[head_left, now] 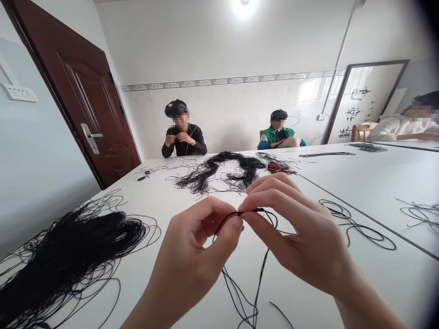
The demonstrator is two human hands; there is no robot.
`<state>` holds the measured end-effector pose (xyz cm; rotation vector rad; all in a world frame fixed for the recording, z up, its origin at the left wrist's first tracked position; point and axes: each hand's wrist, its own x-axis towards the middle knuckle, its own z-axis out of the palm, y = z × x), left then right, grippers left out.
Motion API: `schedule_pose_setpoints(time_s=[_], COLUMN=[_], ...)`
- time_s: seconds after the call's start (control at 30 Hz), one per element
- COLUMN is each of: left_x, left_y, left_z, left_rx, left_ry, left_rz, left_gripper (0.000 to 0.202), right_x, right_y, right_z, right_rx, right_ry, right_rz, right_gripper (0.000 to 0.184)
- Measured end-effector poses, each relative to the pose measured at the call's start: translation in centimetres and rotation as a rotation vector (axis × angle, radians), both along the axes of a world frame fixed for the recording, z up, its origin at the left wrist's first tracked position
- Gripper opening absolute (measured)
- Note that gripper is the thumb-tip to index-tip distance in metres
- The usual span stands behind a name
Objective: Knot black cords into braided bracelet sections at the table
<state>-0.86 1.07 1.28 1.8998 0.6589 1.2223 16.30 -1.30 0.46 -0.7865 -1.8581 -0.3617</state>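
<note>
Both hands meet above the white table (137, 283), pinching a thin black cord (263, 265). My left hand (199, 256) grips it between thumb and index finger. Right beside it, my right hand (298, 233) pinches the same cord, and a thicker, knotted-looking stretch shows by its fingertips. From the hands the cord hangs in loops, with strands running down to the table's near edge. A short loose cord piece (281, 314) lies below my right hand. The exact spot between the fingertips is partly hidden.
A big bundle of black cord (75, 246) lies at left, another heap (240, 161) farther back. Small scissors (144, 175) and a red-handled tool (276, 167) lie beyond. Loose cord coils (366, 233) are at right. Several people sit around the table; one (183, 137) holds fingers together.
</note>
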Motion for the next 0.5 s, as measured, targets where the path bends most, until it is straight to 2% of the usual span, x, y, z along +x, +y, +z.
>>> schedule_pose_setpoints(time_s=[0.13,0.27,0.33,0.37,0.5], left_x=[0.2,0.3,0.3,0.4,0.6], left_y=[0.3,0.5,0.5,0.5,0.4], left_z=[-0.1,-0.1,0.0,0.0,-0.2], left_rx=[-0.022,0.044,0.082,0.095,0.127], left_ry=[-0.028,-0.095,-0.119,-0.127,-0.164], left_rz=[0.016,0.136,0.195,0.215,0.24], left_gripper=[0.015,0.018,0.016,0.015,0.016], right_x=[-0.1,-0.2,-0.5,-0.6,-1.6], right_y=[0.1,-0.3,-0.6,-0.8,-1.0], right_z=[-0.1,-0.1,-0.1,-0.2,-0.5], right_rx=[0.016,0.084,0.09,0.068,-0.147], right_ry=[0.0,0.152,0.152,0.114,0.007], right_rz=[-0.016,-0.042,-0.059,-0.069,-0.132], right_gripper=[0.012,0.019,0.01,0.007,0.018])
